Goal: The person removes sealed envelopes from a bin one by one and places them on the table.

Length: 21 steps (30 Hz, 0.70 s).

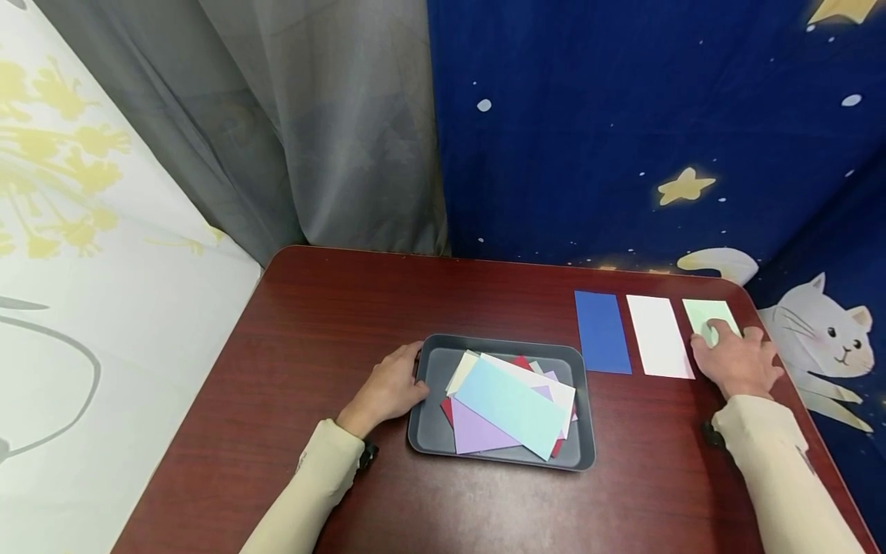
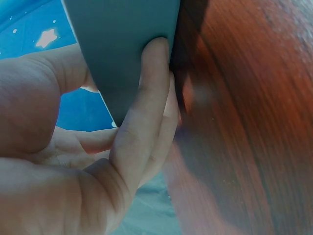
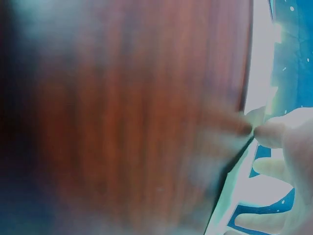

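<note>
My left hand (image 1: 389,390) grips the left side of a dark grey tray (image 1: 500,465), its fingers against the outer wall (image 2: 117,54) in the left wrist view. Loosely overlapping paper cards lie in the tray, with a light blue card (image 1: 511,408) on top. At the table's far right, my right hand (image 1: 741,360) reaches over a pale green card (image 1: 707,311) and touches it with extended fingers. The hand covers the card's near part. The right wrist view shows the fingers spread beside the card's edge (image 3: 230,196).
A blue card (image 1: 603,332) and a white card (image 1: 660,337) lie in a row left of the green card. The brown table (image 1: 332,308) ends at a grey curtain (image 1: 360,123) and a dark blue star curtain (image 1: 588,138).
</note>
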Each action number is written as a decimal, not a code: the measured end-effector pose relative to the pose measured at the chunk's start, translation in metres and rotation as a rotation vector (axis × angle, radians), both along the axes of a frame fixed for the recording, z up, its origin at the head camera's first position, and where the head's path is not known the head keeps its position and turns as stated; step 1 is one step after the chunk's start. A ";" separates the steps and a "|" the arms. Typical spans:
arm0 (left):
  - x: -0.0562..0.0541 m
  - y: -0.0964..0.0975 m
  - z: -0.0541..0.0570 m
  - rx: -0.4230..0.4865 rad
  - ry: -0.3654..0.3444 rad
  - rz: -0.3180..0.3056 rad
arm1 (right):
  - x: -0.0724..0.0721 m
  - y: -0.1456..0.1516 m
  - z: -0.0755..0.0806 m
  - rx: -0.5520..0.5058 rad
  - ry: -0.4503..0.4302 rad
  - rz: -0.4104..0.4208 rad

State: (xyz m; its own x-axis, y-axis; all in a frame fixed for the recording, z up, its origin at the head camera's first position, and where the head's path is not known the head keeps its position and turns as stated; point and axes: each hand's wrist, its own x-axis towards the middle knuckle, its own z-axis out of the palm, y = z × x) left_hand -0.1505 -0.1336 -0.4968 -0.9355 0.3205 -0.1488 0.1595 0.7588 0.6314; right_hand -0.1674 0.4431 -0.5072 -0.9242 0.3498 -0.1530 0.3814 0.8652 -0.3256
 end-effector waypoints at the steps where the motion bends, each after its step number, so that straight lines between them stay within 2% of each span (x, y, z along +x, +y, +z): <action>1: 0.001 0.000 0.002 0.001 -0.005 0.003 | 0.001 -0.001 0.000 0.003 0.015 -0.002; 4: -0.003 -0.002 -0.008 -0.002 0.012 -0.006 | 0.005 -0.007 0.001 0.025 0.063 0.003; 5: -0.006 -0.004 -0.016 -0.008 0.033 -0.016 | 0.006 -0.011 0.002 0.037 0.079 0.008; 8: -0.010 -0.007 -0.028 -0.006 0.047 -0.023 | 0.009 -0.024 0.005 0.072 0.131 0.048; 10: -0.011 -0.007 -0.029 0.001 0.042 -0.026 | 0.011 -0.036 0.008 0.098 0.173 0.085; 11: -0.012 -0.008 -0.033 0.001 0.040 -0.027 | 0.012 -0.042 0.009 0.111 0.197 0.106; 12: -0.012 -0.007 -0.031 0.007 0.028 -0.019 | 0.012 -0.048 0.011 0.122 0.219 0.127; 14: -0.013 -0.008 -0.037 0.004 0.036 -0.021 | 0.014 -0.061 0.014 0.141 0.257 0.165; 15: -0.013 -0.008 -0.036 0.000 0.033 -0.020 | 0.015 -0.067 0.016 0.147 0.273 0.186; 16: -0.014 -0.009 -0.041 -0.006 0.049 -0.025 | 0.016 -0.074 0.018 0.149 0.289 0.204; 21: -0.003 0.000 -0.008 -0.024 0.012 -0.004 | 0.021 -0.109 0.029 0.156 0.340 0.295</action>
